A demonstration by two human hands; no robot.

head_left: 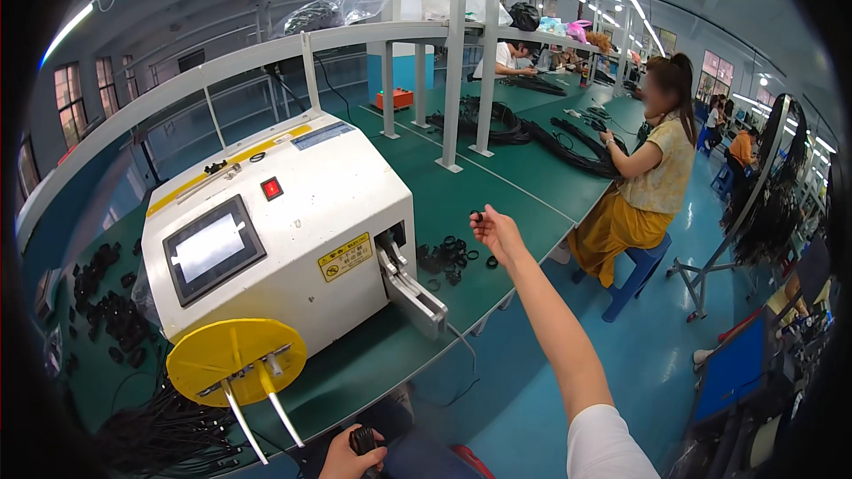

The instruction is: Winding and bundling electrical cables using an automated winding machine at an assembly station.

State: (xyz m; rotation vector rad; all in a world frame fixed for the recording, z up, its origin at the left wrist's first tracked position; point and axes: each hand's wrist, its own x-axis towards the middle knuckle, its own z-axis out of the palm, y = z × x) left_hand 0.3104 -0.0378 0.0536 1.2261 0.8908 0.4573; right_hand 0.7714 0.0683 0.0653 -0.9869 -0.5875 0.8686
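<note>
My right hand (499, 238) reaches out over the green table's edge, its fingertips pinched on a small black ring (477, 215). Just beneath and left of it lies a loose pile of similar black rings (448, 257). Low in the picture, close to my lap, my left hand (342, 461) is closed around a bundled black cable (363, 442); the bundle's lower end is cut off by the frame. Between my hands and the far rack stands a white machine (293, 253) with a screen, a red switch and a metal arm (413, 288) sticking out at its right side.
A yellow disc (209, 359) with two pale prongs juts from the machine's front. Black cables (169, 426) and small black parts (106, 302) lie at left. Across the green table (524, 213), a seated person (661, 151) handles long black cables (568, 146). A metal rack post (453, 62) rises behind.
</note>
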